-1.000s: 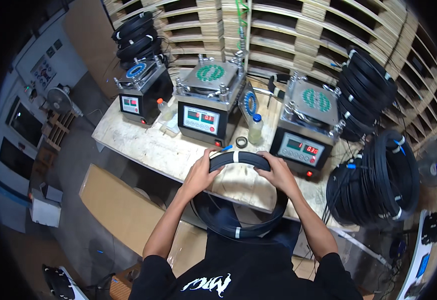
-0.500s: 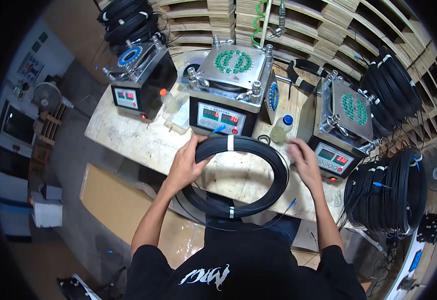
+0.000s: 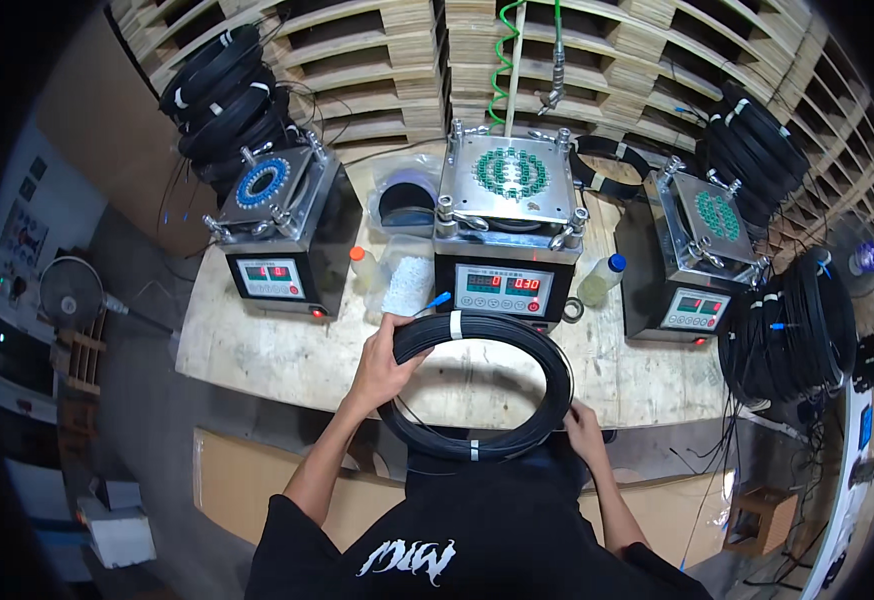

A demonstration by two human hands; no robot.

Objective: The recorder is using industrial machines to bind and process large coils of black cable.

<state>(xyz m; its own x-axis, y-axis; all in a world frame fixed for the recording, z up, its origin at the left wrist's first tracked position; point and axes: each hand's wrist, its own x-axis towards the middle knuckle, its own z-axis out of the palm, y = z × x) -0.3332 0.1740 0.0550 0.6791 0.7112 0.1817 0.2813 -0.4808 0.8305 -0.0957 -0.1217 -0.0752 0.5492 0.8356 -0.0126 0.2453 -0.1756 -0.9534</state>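
Observation:
A large coil of black cable (image 3: 549,350), bound with white bands, hangs upright at the table's front edge, before my body. My left hand (image 3: 382,368) is closed around its left side, thumb inside the ring. Just above that hand a blue-tipped cable end (image 3: 441,299) sticks up. Against the coil's lower right edge is my right hand (image 3: 584,434), its fingers curled in; what they pinch is too small to tell. Beyond the coil stands a black machine (image 3: 502,290) with a lit display and a metal top plate of green connectors.
Similar machines stand left (image 3: 272,275) and right (image 3: 692,310). Between them are an orange-capped bottle (image 3: 365,268), a tub of white pellets (image 3: 409,284) and a blue-capped bottle (image 3: 602,282). More cable coils (image 3: 792,330) are piled at the right; wooden pallets (image 3: 377,70) rise behind.
My right hand has come down from above the table to the coil's lower right edge. My left hand keeps its hold on the coil. The whole view has shifted.

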